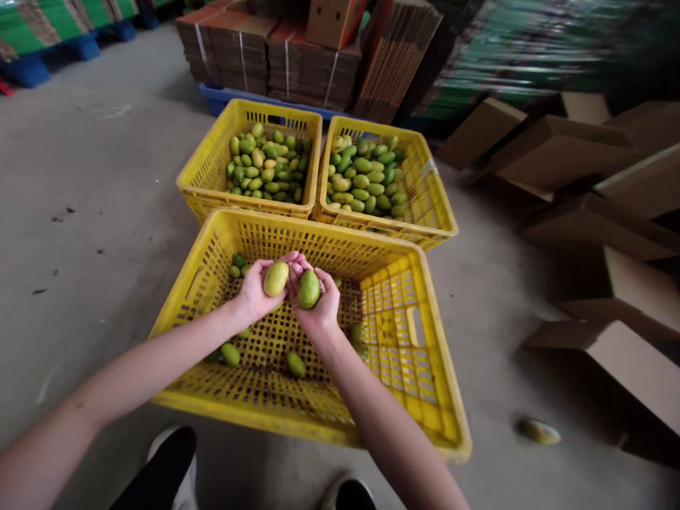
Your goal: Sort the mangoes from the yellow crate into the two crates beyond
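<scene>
Yellow-green fruit (pixel 276 279) cradled in left hand (pixel 258 290), palm up, fingers loosely around it; greener fruit (pixel 309 289) held likewise in right hand (pixel 325 304). Hands close together above near yellow crate (pixel 265 419), few loose fruits (pixel 296 364) scattered on its floor. Behind it, left rear crate (pixel 210 159) and right rear crate (pixel 425 188), both heaped with fruit; bundled flat cardboard (pixel 228 57) beyond.

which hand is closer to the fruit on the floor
Right. The right hand is over the near crate, left of the floor fruit; the left hand is farther left.

2 strapped cardboard bundles (pixel 223 55) sit on a blue pallet (pixel 215 100), left of brown boxes (pixel 557 152).
</scene>
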Tool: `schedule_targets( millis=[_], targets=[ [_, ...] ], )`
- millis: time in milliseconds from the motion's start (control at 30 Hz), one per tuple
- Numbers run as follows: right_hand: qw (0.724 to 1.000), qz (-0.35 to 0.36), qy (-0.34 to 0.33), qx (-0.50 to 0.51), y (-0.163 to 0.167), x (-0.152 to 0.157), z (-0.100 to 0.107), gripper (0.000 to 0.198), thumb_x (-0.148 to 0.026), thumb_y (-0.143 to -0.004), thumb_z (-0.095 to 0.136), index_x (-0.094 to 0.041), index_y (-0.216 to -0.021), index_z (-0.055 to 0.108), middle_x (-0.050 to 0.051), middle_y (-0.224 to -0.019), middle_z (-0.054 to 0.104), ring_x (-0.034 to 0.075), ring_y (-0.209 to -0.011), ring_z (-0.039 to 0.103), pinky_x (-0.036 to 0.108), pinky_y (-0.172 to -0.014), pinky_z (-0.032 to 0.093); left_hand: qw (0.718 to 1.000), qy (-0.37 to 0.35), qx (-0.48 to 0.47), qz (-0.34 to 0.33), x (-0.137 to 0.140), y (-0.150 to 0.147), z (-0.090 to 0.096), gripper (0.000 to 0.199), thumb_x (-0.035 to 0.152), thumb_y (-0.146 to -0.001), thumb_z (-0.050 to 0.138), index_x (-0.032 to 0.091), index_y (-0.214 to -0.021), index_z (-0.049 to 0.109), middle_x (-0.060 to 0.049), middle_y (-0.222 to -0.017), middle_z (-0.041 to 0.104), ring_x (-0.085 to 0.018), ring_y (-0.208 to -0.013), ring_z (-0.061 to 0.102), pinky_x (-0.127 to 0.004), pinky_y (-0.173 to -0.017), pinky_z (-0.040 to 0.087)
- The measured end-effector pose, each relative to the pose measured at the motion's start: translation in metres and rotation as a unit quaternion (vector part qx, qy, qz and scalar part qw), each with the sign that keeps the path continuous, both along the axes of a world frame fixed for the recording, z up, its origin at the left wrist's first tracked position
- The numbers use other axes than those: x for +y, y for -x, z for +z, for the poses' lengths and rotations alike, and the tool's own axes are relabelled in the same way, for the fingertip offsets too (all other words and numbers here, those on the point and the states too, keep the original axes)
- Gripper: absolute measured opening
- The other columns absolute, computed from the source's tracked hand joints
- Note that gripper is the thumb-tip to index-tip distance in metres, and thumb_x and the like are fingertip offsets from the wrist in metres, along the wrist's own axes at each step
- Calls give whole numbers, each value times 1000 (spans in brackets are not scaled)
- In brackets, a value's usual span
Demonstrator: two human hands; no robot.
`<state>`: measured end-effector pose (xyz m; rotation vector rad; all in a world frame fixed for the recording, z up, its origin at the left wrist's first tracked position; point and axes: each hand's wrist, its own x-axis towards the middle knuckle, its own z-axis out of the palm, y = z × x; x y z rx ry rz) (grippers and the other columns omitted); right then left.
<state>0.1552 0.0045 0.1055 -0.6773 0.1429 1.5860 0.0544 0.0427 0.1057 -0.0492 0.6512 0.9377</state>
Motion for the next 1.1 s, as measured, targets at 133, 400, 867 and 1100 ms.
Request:
schedule_targets(
  millis=[133, 400, 867, 1100],
  targets=[
    [1000, 2, -1, 1, -1, -2, -1, 20, -19, -80, 49, -16, -83, 69, 4, -75, 76, 18, -75, 73, 36, -89, 59, 1000, -7, -12, 7, -2, 2, -2, 44, 17, -77, 42, 5, -109, 70, -17, -97, 75, -24, -91, 73, -35, -84, 58],
    [999, 39, -31, -6, -5, 0, 1, 22, -20, -86, 47, -15, -89, 67, 6, -79, 77, 17, -76, 73, 33, -84, 60, 1000, -23, 10, 8, -1, 2, 7, 39, 23, -84, 44, 8, -107, 71, -13, -91, 76, -22, -87, 72, -33, -86, 57],
    [1000, 21, 1, 1, -7, -3, 6, 15, -17, -82, 51, -16, -78, 65, 2, -67, 72, 17, -68, 71, 35, -84, 60, 1000, 6, 23, 5, -1, 1, 10, 31, 20, -84, 45, 9, -94, 72, -11, -83, 75, -18, -74, 70, -26, -68, 57],
    [998, 49, -28, 0, -9, -2, 2, 15, -23, -85, 53, -17, -77, 64, 2, -61, 67, 18, -63, 68, 35, -77, 61, 999, 2, 42, -10, 1, 4, 8, 21, 16, -78, 49, 15, -67, 66, -5, -60, 67, -15, -54, 63, -24, -53, 52]
  ],
)
